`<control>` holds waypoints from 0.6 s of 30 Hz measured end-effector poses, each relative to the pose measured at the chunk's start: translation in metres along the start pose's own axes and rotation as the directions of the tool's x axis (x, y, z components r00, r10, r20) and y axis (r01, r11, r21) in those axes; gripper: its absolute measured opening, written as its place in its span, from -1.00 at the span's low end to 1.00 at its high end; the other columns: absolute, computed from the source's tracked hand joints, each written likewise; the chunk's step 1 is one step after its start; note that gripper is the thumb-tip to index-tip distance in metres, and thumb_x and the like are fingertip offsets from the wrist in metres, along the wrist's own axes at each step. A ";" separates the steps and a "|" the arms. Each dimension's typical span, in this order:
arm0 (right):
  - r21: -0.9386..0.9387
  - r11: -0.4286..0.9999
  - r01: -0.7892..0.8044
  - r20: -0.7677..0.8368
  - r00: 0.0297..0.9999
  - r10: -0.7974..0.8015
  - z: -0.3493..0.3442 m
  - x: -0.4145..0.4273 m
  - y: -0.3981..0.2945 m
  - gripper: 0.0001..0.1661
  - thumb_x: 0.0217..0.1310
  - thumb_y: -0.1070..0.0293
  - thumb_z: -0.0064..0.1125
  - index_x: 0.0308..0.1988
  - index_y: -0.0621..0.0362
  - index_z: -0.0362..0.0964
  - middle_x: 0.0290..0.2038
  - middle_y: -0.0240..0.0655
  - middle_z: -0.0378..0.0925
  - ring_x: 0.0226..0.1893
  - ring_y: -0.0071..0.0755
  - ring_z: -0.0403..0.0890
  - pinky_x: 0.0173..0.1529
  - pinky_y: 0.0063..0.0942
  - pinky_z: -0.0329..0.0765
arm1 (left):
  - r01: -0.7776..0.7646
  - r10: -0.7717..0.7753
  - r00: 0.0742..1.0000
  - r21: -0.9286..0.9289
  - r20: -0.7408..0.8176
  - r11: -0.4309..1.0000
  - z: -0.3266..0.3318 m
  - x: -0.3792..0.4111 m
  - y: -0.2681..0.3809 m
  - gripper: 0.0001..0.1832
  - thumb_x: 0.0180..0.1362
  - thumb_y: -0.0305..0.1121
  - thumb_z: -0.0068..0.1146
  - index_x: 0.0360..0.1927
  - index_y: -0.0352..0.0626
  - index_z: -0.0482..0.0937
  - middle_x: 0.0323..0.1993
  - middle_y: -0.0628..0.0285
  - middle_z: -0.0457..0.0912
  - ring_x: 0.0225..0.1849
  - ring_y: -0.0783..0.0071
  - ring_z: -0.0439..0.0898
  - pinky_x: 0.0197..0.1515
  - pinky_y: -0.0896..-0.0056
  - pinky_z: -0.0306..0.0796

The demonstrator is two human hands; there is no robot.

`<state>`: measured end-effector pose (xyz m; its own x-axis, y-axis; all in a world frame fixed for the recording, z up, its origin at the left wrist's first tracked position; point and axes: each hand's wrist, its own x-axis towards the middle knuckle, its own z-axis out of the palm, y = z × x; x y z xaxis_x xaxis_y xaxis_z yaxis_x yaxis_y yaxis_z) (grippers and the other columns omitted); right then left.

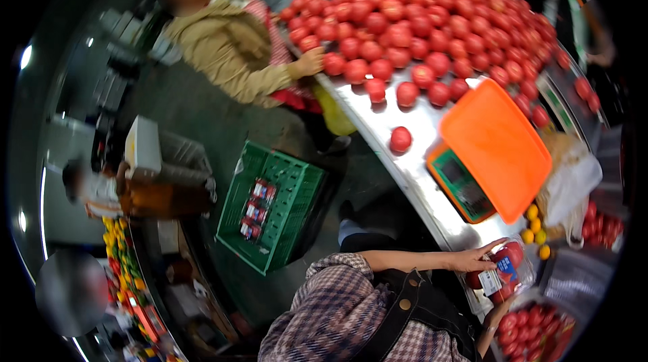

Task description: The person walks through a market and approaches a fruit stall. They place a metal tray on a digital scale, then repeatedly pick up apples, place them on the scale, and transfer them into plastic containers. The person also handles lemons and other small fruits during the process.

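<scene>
A clear plastic pack of tomatoes [512, 256] with a blue label and a white printed sticker is held between my two hands. My left hand [475, 261] lies over its near upper side, with fingers at the white sticker. My right hand [498, 313] grips the pack's lower edge, and part of this hand is hidden. The pack is by the edge of the metal table [405, 180]. Just above it stands an orange weighing scale [496, 152] with a green keypad panel. Loose tomatoes [405, 23] are heaped across the table's far part.
A green plastic crate [298, 210] with several labelled packs [257, 210] sits on the floor. Across the table edge, a co-worker's hand [310, 62] touches the tomatoes. More tomatoes [531, 329] lie at lower right. Small yellow-orange fruits [531, 225] and a plastic bag [569, 185] are beside the scale.
</scene>
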<state>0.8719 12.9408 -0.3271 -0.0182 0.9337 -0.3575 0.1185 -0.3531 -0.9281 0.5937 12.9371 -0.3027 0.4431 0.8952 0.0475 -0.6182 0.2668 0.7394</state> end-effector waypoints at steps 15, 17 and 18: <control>-0.547 0.836 -0.033 0.756 0.410 0.510 0.441 -0.101 0.015 -0.70 0.24 0.43 -0.06 -0.02 0.23 0.31 -0.26 -0.33 0.50 -0.34 -0.53 0.53 -0.31 -0.62 0.47 | -0.819 -0.013 -0.078 0.057 -0.997 0.571 -0.230 -0.497 0.019 -0.48 0.21 -0.02 -0.11 0.14 -0.13 0.29 0.02 0.20 0.46 0.03 0.36 0.47 0.04 0.25 0.39; -0.669 0.743 -0.008 0.682 0.391 0.618 0.454 -0.115 0.026 -0.72 0.24 0.44 -0.04 -0.04 0.25 0.34 -0.29 -0.31 0.53 -0.35 -0.55 0.54 -0.31 -0.62 0.48 | -0.750 0.002 -0.308 0.244 -0.951 0.615 -0.294 -0.563 -0.007 -0.46 0.19 -0.01 -0.07 0.14 -0.12 0.27 0.00 0.24 0.46 -0.01 0.40 0.47 0.05 0.27 0.37; -0.689 0.723 0.041 0.680 0.380 0.627 0.458 -0.117 0.038 -0.71 0.23 0.42 -0.02 -0.05 0.26 0.34 -0.30 -0.31 0.54 -0.34 -0.56 0.55 -0.30 -0.62 0.48 | -0.741 -0.008 -0.335 0.258 -0.942 0.620 -0.325 -0.592 -0.015 -0.47 0.18 -0.01 -0.04 0.12 -0.11 0.29 -0.03 0.26 0.47 -0.03 0.41 0.48 0.04 0.27 0.37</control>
<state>0.4240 12.7906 -0.3685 -0.6080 0.0934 -0.7884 0.7693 -0.1761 -0.6142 0.1296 12.5197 -0.5598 -0.7549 0.0348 -0.6549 -0.5443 -0.5902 0.5961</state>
